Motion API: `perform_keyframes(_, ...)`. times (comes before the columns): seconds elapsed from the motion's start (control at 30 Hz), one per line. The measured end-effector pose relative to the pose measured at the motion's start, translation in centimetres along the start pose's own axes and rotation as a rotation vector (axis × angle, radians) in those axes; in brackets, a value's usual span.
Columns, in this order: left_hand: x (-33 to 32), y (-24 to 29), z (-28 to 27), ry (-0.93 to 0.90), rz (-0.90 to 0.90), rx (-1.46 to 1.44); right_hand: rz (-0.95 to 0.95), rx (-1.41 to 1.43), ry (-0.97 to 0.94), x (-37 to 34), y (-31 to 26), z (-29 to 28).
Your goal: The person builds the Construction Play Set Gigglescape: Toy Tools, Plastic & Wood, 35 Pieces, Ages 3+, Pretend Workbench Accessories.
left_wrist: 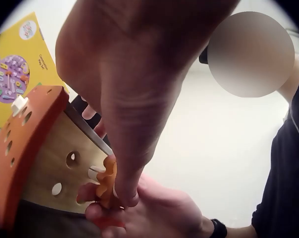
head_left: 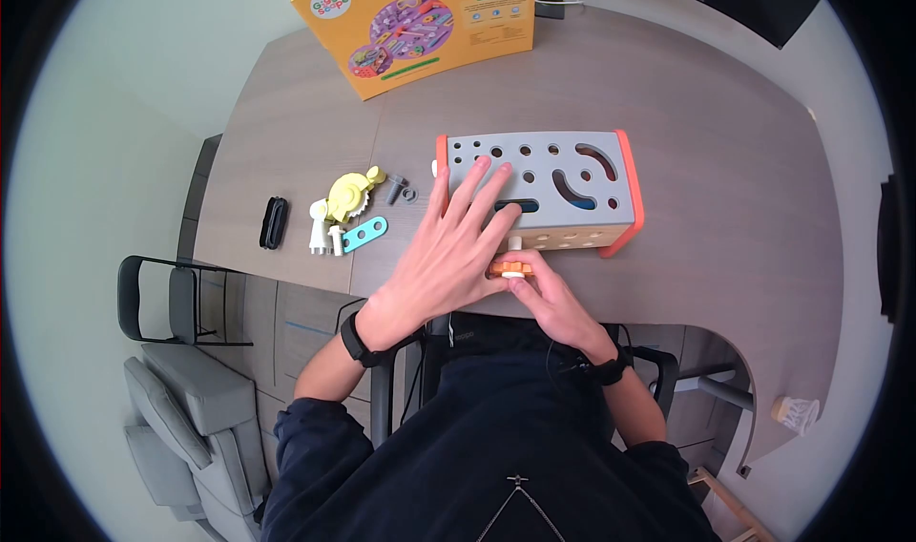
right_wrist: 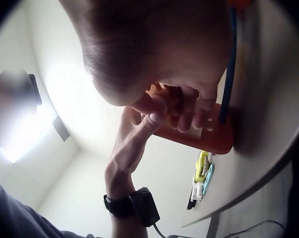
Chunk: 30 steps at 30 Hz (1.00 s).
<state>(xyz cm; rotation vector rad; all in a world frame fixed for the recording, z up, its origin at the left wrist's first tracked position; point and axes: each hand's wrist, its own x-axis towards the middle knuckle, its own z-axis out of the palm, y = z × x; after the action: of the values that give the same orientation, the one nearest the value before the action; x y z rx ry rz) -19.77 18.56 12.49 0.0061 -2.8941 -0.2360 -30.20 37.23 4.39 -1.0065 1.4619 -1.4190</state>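
Note:
A toolbox-like toy with a grey perforated top point(head_left: 549, 175), wooden sides and orange-red end panels point(left_wrist: 28, 153) stands on the table. The left hand point(head_left: 453, 246) lies with its fingers spread over the left part of the top, its thumb at an orange gear point(head_left: 511, 268) by the front side. From below, the right hand point(head_left: 558, 303) pinches that gear between thumb and fingers. A white peg point(left_wrist: 94, 172) sticks out of the wooden side beside the gear point(left_wrist: 108, 183). In the right wrist view, the right hand point(right_wrist: 164, 54) partly hides the gear.
Left of the toy lie a yellow-green piece point(head_left: 349, 197), a teal strip point(head_left: 365, 235), white pieces point(head_left: 320, 229), a grey bolt point(head_left: 396, 189) and a black object point(head_left: 274, 222). A yellow box point(head_left: 429, 27) stands at the back. The table's front edge is close to the person.

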Motion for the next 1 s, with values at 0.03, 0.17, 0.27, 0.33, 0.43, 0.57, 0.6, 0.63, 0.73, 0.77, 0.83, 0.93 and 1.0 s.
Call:
perform_keyframes(0.03,0.3,-0.2,0.1,-0.001,0.002,-0.004,0.0,0.015,0.004,0.1,0.0,0.0)
perform_keyframes(0.17,0.9,-0.6,0.7,-0.029,-0.01,-0.016,-0.015,0.08,0.014,0.3,0.3,-0.3)
perform_keyframes(0.27,1.0,-0.8,0.9,-0.027,-0.011,-0.017,-0.014,0.116,0.028,0.3,0.3,-0.4)
perform_keyframes(0.33,0.9,-0.9,1.0,-0.012,-0.017,-0.018,0.028,0.15,0.034,0.3,0.1,-0.4)
perform_keyframes(0.43,1.0,-0.9,1.3,0.02,-0.032,-0.033,0.038,0.221,0.108,1.1,0.4,-0.4)
perform_keyframes(0.57,1.0,-1.1,2.0,0.071,-0.054,-0.065,0.049,0.205,0.123,1.3,0.3,-0.5)
perform_keyframes(0.6,0.9,-1.1,2.1,0.077,-0.058,-0.068,0.052,0.198,0.129,1.3,0.0,-0.5)
perform_keyframes(0.63,1.0,-1.1,2.0,0.072,-0.057,-0.067,0.054,0.19,0.136,1.4,-0.1,-0.6)
perform_keyframes(0.73,1.0,-1.1,1.9,0.061,-0.051,-0.054,0.054,0.221,0.134,1.5,-0.1,-0.6)
perform_keyframes(0.77,1.0,-1.0,1.9,0.061,-0.047,-0.044,0.044,0.216,0.142,1.4,0.0,-0.6)
perform_keyframes(0.83,1.0,-1.1,1.9,0.062,-0.041,-0.039,0.023,0.206,0.155,1.3,0.3,-0.4)
perform_keyframes(0.93,0.9,-1.1,2.0,0.063,-0.036,-0.05,-0.005,0.16,0.215,1.2,0.8,0.5)
perform_keyframes(1.0,0.9,-1.0,1.8,0.062,-0.037,-0.043,0.001,0.119,0.253,1.0,1.3,1.0)
